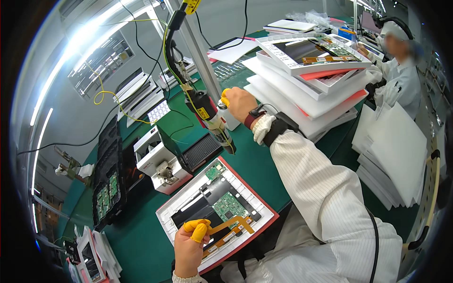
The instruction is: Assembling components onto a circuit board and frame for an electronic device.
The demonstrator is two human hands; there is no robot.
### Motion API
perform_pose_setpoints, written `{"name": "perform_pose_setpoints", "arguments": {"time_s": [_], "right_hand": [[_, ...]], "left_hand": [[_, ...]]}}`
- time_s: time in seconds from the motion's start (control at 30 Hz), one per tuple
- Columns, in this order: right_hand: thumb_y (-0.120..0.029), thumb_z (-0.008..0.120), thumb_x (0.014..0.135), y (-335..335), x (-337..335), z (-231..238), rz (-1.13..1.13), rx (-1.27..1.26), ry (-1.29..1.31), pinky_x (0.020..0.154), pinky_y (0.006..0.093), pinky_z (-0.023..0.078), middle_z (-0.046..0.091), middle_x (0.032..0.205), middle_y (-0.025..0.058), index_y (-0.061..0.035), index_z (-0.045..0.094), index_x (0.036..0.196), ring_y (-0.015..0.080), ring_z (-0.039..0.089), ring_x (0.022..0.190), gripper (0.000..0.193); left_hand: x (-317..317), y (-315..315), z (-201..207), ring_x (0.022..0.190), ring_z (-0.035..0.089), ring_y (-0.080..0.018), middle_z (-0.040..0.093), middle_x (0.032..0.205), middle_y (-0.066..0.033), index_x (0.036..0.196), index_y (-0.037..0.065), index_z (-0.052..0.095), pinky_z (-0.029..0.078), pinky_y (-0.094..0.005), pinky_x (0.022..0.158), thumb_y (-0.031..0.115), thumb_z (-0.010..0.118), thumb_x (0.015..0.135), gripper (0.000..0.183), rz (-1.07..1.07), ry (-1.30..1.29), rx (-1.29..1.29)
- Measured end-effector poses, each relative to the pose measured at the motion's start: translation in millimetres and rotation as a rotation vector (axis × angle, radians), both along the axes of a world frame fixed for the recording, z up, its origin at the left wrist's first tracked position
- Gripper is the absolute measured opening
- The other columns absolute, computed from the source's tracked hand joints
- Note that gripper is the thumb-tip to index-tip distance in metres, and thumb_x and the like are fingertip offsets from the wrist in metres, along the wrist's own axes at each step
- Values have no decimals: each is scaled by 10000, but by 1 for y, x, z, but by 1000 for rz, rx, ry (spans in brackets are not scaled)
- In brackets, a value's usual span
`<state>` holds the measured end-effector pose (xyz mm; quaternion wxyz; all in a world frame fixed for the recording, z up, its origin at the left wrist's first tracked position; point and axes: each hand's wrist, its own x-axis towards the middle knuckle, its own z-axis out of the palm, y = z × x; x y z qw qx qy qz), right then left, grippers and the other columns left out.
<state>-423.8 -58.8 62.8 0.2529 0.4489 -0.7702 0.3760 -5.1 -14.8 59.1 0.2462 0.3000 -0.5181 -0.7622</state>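
Note:
My left hand [189,250], with yellow finger cots, pinches an orange flex ribbon cable [243,222]. The cable's bent end lies over a white device housing [165,212] on a red sheet. Inside the housing sit a green circuit board [229,206], a smaller green board [215,171] and black parts. My right hand [241,104] reaches far forward, its cotted fingers curled at the metal top of a small white container [230,121]. What those fingers grip, if anything, is hidden. A dark strap with a cord is around the right wrist.
A hanging electric screwdriver [214,125] dangles between my hands. Left of the housing stand a white boxy machine [163,160] and a black case [108,188] with boards. White trays and foam sheets [302,89] are stacked at right, more sheets [391,151] beside; a co-worker [401,75] sits beyond.

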Motion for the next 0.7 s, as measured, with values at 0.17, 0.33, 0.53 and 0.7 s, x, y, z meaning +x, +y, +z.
{"name": "perform_pose_setpoints", "arguments": {"time_s": [0.17,0.33,0.53,0.7], "right_hand": [[-173,583,929,-8,2,8,-2,253,72,816,431,571,646,1013,165,-101,731,995,336,674,972,177],[-171,580,933,-9,9,14,-66,409,83,868,432,578,652,1067,168,-100,749,1029,332,684,1005,207],[-160,612,887,-13,16,15,-5,456,96,865,458,578,666,1094,190,-84,752,1006,370,682,1024,199],[-103,549,888,1,-15,0,54,251,287,767,470,549,643,976,195,-61,666,932,390,652,886,132]], "left_hand": [[2,0,-4,683,591,-112,704,931,-94,1094,-37,684,488,-242,637,93,685,963,185,11,-22,14],[-2,2,-9,658,591,-118,695,892,-96,1101,-44,682,481,-255,604,97,674,970,192,58,-3,24],[-18,-5,-10,632,584,-122,655,826,-74,1126,-48,669,481,-254,576,103,644,980,211,100,-100,17],[-39,-7,-10,724,614,-133,639,909,-74,1215,-46,621,513,-262,633,108,623,996,268,92,-69,72]]}}
